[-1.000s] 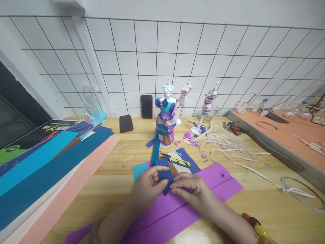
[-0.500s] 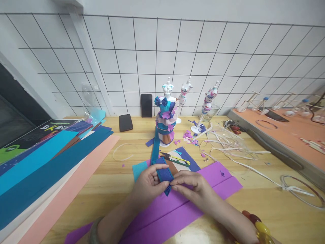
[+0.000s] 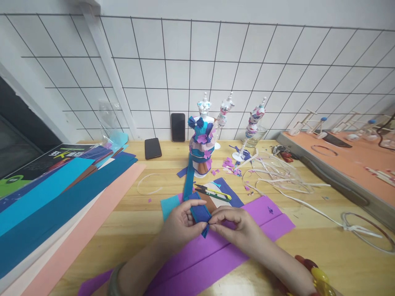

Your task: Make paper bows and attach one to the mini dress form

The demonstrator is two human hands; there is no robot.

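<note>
- the left hand (image 3: pixel 181 224) is part closed, thumb and bent fingers around the folded blue paper (image 3: pixel 200 212), its forefinger along the upper edge.
- the right hand (image 3: pixel 233 221) has its grip nearly closed, thumb and forefinger pinching the paper near its gathered lower end.
- the folded blue paper is up between both hands, over the purple sheet (image 3: pixel 188 271), its pointed tail hanging below the fingertips.
- it looks light, soft and thin, probably crepe: likely to stretch, crease or tear if pulled hard, and hardly slippery.
- the gathered end seems the best place to take hold, a firm pinch there keeping the folds together; the wide part wants only light support, or its pleats may flatten.
- its edges are banded in teal, and the lower end is bunched narrow; whether anything fastens it is too small to tell.
- just beyond the hands the yellow-and-green snips (image 3: pixel 217 193) lie on paper pieces, points toward the teal strip (image 3: pixel 189 181), so forward room is tight.
- farther on, the dressed dummy (image 3: pixel 202 152) stands upright at the strip's far end and could be knocked.
- more open room lies to the left, on the bare tabletop (image 3: pixel 123 228); loose white cord (image 3: pixel 285 176) tangles on the right.
</note>
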